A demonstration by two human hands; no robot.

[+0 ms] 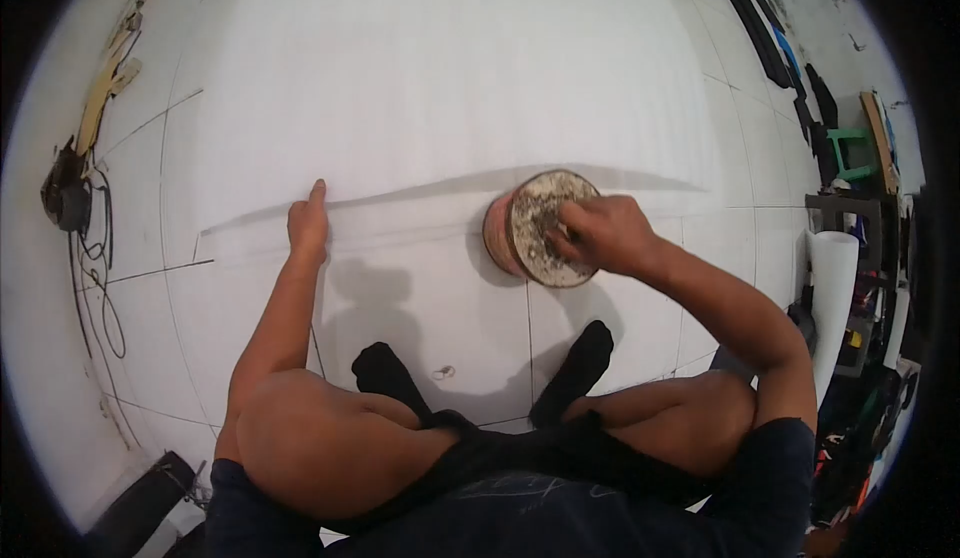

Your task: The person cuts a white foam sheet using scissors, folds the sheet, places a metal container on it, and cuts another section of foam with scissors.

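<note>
A large thin white sheet (450,78) lies over the tiled floor, its near edge slightly raised with a grey shadow along it. My left hand (308,223) is at that near edge, left of centre, its thumb pointing forward and its other fingers hidden beneath or behind. My right hand (605,233) is closed at the speckled round end of a reddish cylindrical can (500,236), which tilts near the sheet's edge. What the right fingers grip there is too small to make out.
Cables and a dark round device (68,190) lie along the left wall. To the right are a shelf (850,213), a green stool (850,153), a white roll (832,288) and long dark strips (755,33). A small pale ring (443,372) lies between my feet.
</note>
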